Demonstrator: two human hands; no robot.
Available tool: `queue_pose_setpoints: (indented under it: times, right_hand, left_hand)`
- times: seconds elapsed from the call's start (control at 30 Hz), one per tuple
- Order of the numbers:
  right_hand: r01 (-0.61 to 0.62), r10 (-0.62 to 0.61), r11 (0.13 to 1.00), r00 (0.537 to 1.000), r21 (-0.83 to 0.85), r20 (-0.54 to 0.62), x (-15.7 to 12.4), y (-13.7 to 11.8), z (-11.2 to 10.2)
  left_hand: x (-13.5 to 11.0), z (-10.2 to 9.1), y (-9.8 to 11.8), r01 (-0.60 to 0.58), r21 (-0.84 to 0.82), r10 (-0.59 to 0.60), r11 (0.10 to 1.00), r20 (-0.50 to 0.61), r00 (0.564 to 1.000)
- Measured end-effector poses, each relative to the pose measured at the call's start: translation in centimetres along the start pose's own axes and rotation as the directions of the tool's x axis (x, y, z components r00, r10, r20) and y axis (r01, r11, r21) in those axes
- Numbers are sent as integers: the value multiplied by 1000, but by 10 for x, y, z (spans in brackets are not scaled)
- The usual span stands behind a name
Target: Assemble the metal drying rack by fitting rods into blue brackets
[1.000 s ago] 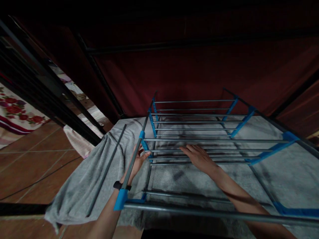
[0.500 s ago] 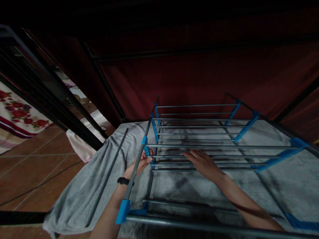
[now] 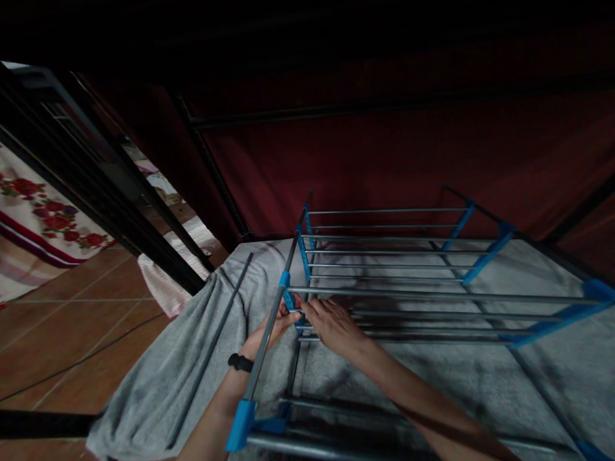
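Observation:
A rack of grey metal tubes [image 3: 408, 293] with blue plastic brackets lies across a grey blanket [image 3: 163, 378]. My left hand [image 3: 278, 323], with a black band at the wrist, is closed on a blue bracket [image 3: 288, 299] at the rack's left side, thumb in front and some fingers hidden behind it. Close beside it, my right hand [image 3: 332, 325] reaches over the tubes with bent fingers closed on a rod [image 3: 379, 314] at its left end, by that bracket. Its fingertips are partly hidden. A loose grey tube [image 3: 211, 349] lies on the blanket to the left.
Dark red cloth [image 3: 384, 160] hangs behind the rack on a black frame. Black posts [image 3: 158, 237] stand at the left. Beyond them are a tiled floor [image 3: 96, 326], a pale striped cloth [image 3: 161, 285] and a flowered cloth [image 3: 52, 218].
My right hand has moved left along the tubes, from the middle of the rack to the left bracket. My left hand stays at that bracket. The view has shifted slightly.

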State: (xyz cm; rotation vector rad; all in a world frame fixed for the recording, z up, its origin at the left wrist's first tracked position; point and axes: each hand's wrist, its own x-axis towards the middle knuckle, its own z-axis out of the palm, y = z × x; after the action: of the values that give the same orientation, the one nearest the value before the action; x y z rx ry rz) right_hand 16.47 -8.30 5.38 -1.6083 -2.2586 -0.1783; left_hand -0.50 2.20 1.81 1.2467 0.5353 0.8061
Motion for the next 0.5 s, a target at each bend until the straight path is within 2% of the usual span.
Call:
queue_pose_setpoints:
  times: [0.13, 0.23, 0.33, 0.4, 0.5]
  right_hand:
    - [-33, 30, 999, 997, 32, 73, 24, -6, -1]
    - [-40, 39, 999, 989, 5, 143, 29, -8, -5]
    - [-19, 22, 1000, 986, -16, 166, 28, -9, -9]
    - [-17, 19, 1000, 984, -12, 175, 28, -8, -10]
    - [-9, 5, 1000, 982, 23, 188, 27, -5, -11]
  left_hand:
    - [1, -5, 2, -3, 73, 2, 997, 6, 1000]
    - [1, -7, 11, -3, 44, 2, 999, 13, 1000]
    - [4, -4, 21, -14, 17, 14, 1000, -17, 1000]
    - [8, 1, 25, -39, 108, 46, 993, -59, 997]
    - [13, 6, 28, -83, 336, 123, 938, -102, 987]
